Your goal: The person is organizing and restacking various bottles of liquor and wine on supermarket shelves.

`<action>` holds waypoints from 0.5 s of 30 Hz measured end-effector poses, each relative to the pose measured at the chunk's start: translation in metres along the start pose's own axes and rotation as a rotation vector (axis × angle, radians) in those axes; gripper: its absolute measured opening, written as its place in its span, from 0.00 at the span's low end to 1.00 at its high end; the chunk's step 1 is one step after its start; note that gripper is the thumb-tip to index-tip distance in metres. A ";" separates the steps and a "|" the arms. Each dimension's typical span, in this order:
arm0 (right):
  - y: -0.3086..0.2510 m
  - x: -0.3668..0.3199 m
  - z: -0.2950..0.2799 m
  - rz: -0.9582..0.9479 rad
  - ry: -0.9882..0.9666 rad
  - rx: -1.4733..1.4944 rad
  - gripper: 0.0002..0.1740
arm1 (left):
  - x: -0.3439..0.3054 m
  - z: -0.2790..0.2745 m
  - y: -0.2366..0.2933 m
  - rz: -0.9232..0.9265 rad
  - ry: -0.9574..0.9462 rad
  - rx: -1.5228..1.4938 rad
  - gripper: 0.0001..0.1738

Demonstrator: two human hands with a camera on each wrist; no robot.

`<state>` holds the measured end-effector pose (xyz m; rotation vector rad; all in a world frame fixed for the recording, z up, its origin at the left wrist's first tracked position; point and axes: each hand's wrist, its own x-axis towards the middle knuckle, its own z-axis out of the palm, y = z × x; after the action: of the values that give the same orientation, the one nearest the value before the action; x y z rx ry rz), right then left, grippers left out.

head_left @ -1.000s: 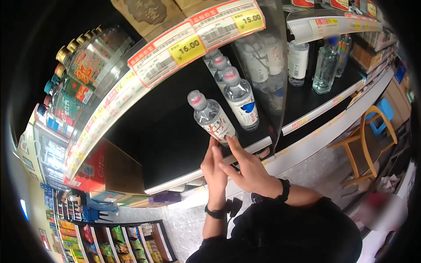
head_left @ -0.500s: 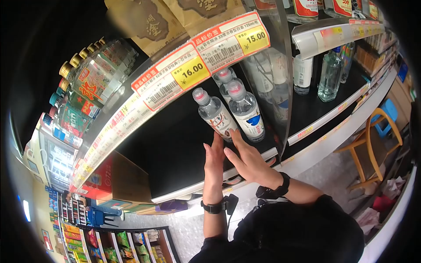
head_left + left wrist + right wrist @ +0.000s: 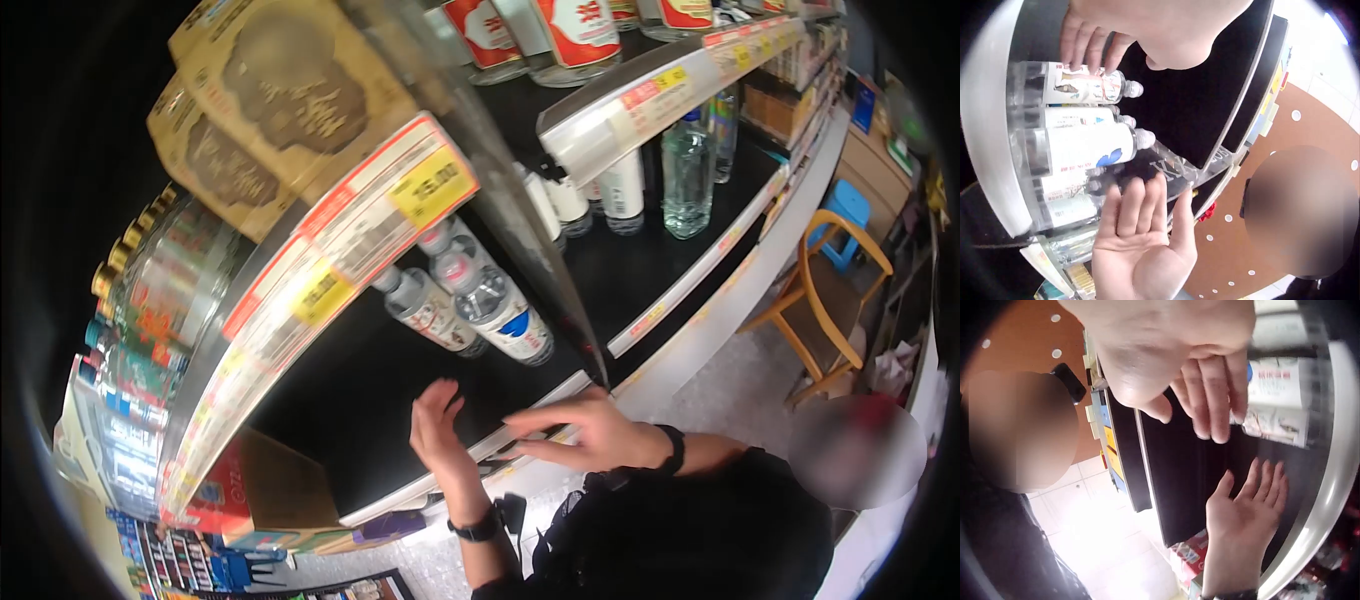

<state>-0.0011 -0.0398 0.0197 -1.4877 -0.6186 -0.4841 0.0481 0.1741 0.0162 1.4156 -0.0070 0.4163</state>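
Bottle with blue-marked label (image 3: 512, 325), upright just beside red-printed bottle (image 3: 435, 318) on black shelf (image 3: 370, 420), just beyond loosely spread, empty grip of left hand (image 3: 440, 435) and right hand (image 3: 590, 430); possible toppling of close-set pair from sideways knock.

I'm seeing a shop here: price tags (image 3: 435, 187) above bottles (image 3: 505, 315), and farther off, blurred, what look like stocked racks (image 3: 172, 560).

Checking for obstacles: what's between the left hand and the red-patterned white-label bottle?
The head view shows bare black shelf between left hand and that white-label bottle.
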 end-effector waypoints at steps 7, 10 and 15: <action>0.039 0.024 -0.125 0.068 0.806 -0.359 0.19 | -0.060 0.034 -0.008 -0.063 -0.140 -0.009 0.20; 0.056 0.054 -0.137 0.001 0.713 -0.671 0.30 | -0.072 0.044 -0.021 -0.114 -0.246 0.036 0.20; 0.060 0.095 -0.135 0.420 0.575 -1.161 0.44 | -0.075 0.043 -0.024 -0.136 -0.383 0.019 0.34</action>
<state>0.1207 -0.1644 0.0379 -2.3239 0.5567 -0.9651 -0.0039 0.1100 -0.0181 1.4865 -0.2171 0.0294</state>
